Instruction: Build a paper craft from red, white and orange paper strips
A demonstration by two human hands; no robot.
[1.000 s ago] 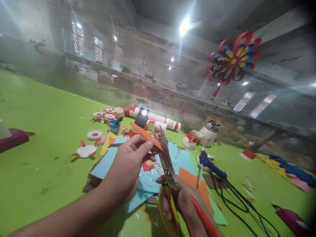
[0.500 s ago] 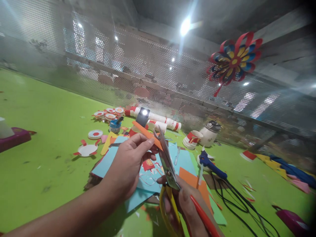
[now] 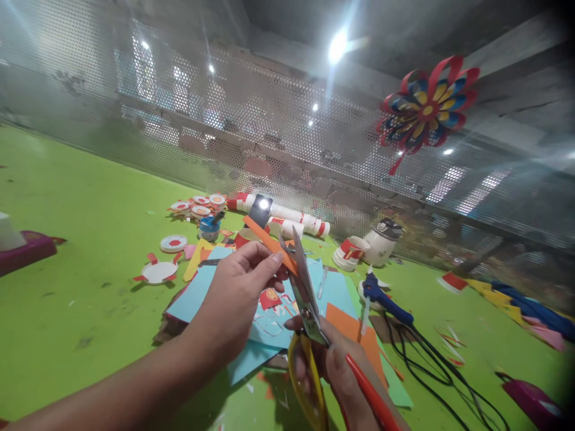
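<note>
Tabletop [image 3: 108, 311] in bright green is occupied at its far left by a purple object [image 3: 27, 256] topped with white. Farther right, a white disc with red tabs [image 3: 159, 273] is seen below a smaller patterned disc [image 3: 173, 243], and behind them a cluster of white-and-red pieces [image 3: 200, 211] is heaped near a blue-topped jar [image 3: 209, 230]. Light blue sheets [image 3: 193, 296] are stacked in the middle, and above them an orange strip [image 3: 265, 237] is pinched between the thumb and fingers of the left hand [image 3: 240, 287], pointed up and to the left. A red-and-white tube [image 3: 291, 216] is laid beyond it, behind a dark device [image 3: 259, 211] with a bright light. The strip's lower right end is placed at the blades of the scissors [image 3: 308, 314], which are slightly parted at the tips; their handles are gripped in the curled right hand [image 3: 345, 371]. Beside that hand, orange paper [image 3: 350, 323] is spread, with white-and-red cups [image 3: 350, 252] and a white jug [image 3: 378, 242] set behind. A blue glue gun [image 3: 389, 302] is trailed by black cable [image 3: 431, 359]. Overhead, a flower-shaped ornament [image 3: 428, 110] is hung; at the far right, yellow, blue and pink pieces [image 3: 534, 308] are grouped, and another purple object [image 3: 530, 398] is placed nearer.
</note>
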